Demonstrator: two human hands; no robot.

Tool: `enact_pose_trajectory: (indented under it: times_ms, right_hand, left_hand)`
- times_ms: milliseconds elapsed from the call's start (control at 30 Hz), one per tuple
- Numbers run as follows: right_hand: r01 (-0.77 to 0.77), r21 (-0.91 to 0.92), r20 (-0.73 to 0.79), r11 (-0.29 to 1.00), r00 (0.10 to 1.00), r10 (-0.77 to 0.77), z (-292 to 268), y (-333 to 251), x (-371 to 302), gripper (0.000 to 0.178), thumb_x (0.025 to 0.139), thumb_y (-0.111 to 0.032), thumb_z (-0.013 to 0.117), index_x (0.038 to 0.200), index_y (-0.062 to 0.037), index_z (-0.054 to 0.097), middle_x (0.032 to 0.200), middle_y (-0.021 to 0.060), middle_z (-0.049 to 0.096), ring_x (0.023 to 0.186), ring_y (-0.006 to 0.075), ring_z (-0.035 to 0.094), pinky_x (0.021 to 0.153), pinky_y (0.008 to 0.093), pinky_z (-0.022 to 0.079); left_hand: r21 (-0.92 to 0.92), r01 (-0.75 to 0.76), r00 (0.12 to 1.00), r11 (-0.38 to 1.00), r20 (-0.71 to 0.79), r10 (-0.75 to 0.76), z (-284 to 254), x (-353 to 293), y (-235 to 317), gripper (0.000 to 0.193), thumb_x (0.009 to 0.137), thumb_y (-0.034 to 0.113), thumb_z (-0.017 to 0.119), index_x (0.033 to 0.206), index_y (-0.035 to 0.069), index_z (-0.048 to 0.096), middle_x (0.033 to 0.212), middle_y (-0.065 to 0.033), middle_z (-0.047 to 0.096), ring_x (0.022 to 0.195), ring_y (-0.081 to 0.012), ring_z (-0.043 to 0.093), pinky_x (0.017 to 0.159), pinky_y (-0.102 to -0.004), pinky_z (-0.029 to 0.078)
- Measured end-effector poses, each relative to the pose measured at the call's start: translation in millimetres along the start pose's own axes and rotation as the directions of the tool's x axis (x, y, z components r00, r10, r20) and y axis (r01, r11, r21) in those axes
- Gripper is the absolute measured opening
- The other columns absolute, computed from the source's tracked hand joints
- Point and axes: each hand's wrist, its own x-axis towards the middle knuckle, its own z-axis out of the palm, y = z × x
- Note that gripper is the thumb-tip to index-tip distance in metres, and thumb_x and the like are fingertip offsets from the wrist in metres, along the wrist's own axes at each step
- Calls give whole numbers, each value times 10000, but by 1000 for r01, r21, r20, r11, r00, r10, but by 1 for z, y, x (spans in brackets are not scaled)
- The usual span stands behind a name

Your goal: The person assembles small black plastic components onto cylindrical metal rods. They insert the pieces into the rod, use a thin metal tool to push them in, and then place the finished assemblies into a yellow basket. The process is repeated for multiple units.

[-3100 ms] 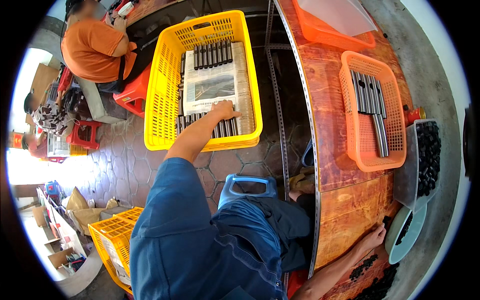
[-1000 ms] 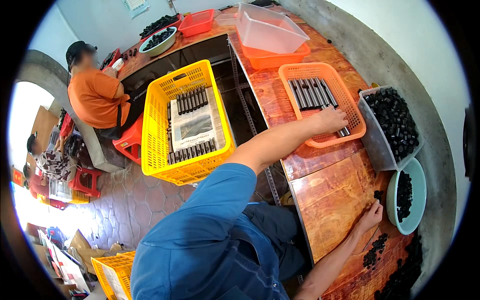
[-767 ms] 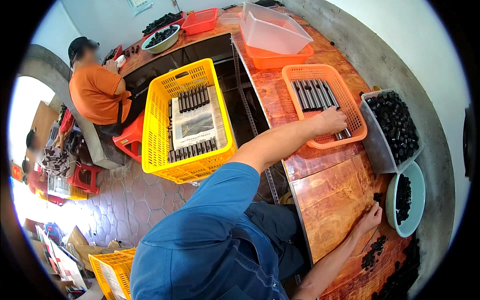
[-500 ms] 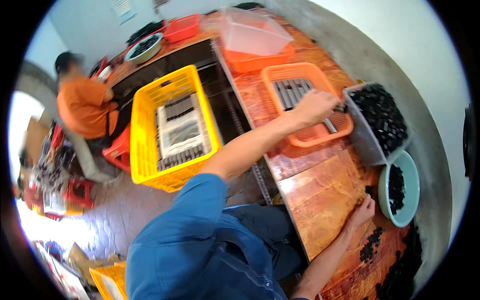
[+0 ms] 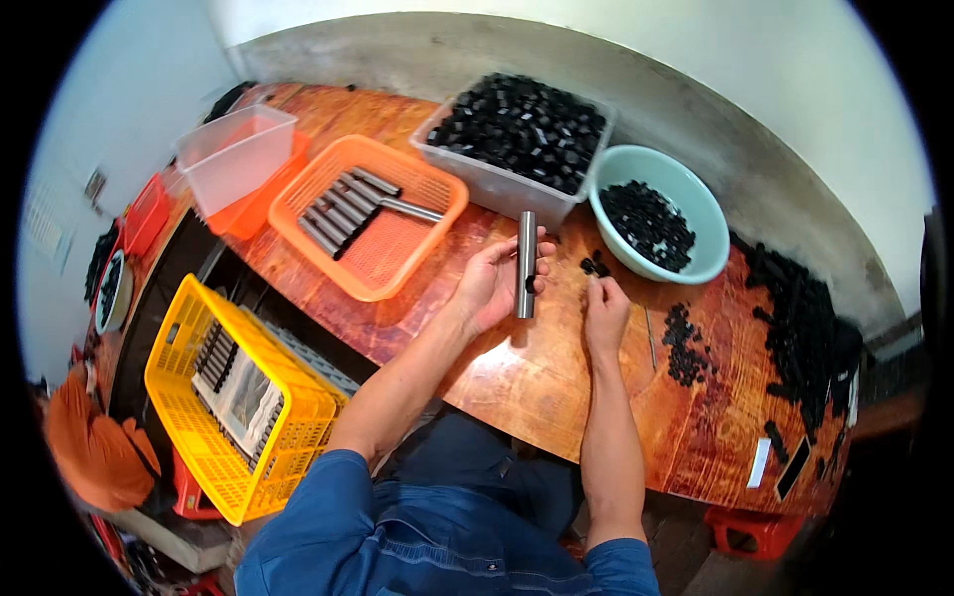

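My left hand is wrapped round a grey metal tube, held nearly upright over the table; a dark round hole shows in its side near the lower end. To its right, my right hand is closed, its fingertips beside a few small black pieces on the tabletop. What those fingers hold, if anything, is hidden. More metal tubes lie in the orange plastic basket at the left. A pale green bowl with black pieces stands just beyond my right hand.
A clear bin heaped with black parts stands at the back. Scattered black pieces and a dark pile lie to the right. A thin rod rests near my right hand. At lower left stands a yellow crate; a person in orange sits beyond.
My view has swung to the right. My left hand has come away from the orange basket and now holds a metal tube in front of me. My right hand stays near the green bowl.
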Motion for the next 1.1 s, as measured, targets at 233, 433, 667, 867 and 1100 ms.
enact_pose_trajectory:
  times_ms: [233, 433, 667, 867, 1100]
  right_hand:
    - [-43, 16, -45, 999, 998, 44, 2, 11, 1, 216, 957, -175, 611, 853, 12, 646, 724, 149, 661, 645, 217, 636, 613, 366, 476]
    - [-131, 120, -19, 984, 991, 135, 3, 3, 0, 214, 964, -211, 619, 887, -27, 697, 752, 109, 719, 689, 209, 707, 617, 358, 523]
    - [-199, 467, 27, 862, 977, 211, -1, -10, -3, 190, 1034, -169, 569, 928, -13, 590, 763, 42, 636, 564, 93, 606, 494, 222, 476]
    - [-180, 490, 45, 853, 982, 182, -16, -16, -6, 235, 986, -232, 635, 1026, -1, 620, 733, 11, 604, 615, 52, 553, 524, 211, 443]
    - [-9, 371, -259, 929, 959, 112, -26, -45, -11, 236, 1024, -260, 593, 1060, -34, 651, 790, 3, 614, 645, 49, 523, 559, 205, 415]
  left_hand:
    - [67, 105, 993, 992, -65, -100, -20, 50, -47, 444, 1062, 397, 470, 1351, 68, 546, 974, -40, 574, 815, -163, 559, 708, -285, 510]
    - [63, 160, 987, 985, -32, -159, -34, 67, -67, 398, 1052, 385, 494, 1325, 102, 556, 952, -37, 602, 792, -160, 565, 687, -291, 497]
    - [268, 191, 981, 944, -20, -192, -27, 57, -68, 321, 1023, 262, 563, 1249, 34, 566, 935, -44, 622, 755, -137, 595, 639, -256, 525]
    - [517, 281, 945, 809, 0, -328, -20, 52, -67, 380, 948, 225, 692, 1223, 10, 542, 888, -85, 648, 671, -152, 644, 624, -273, 573]
    - [445, 258, 956, 857, 11, -293, -22, 53, -69, 323, 991, 178, 631, 1249, 38, 498, 981, -119, 636, 749, -176, 649, 635, -281, 573]
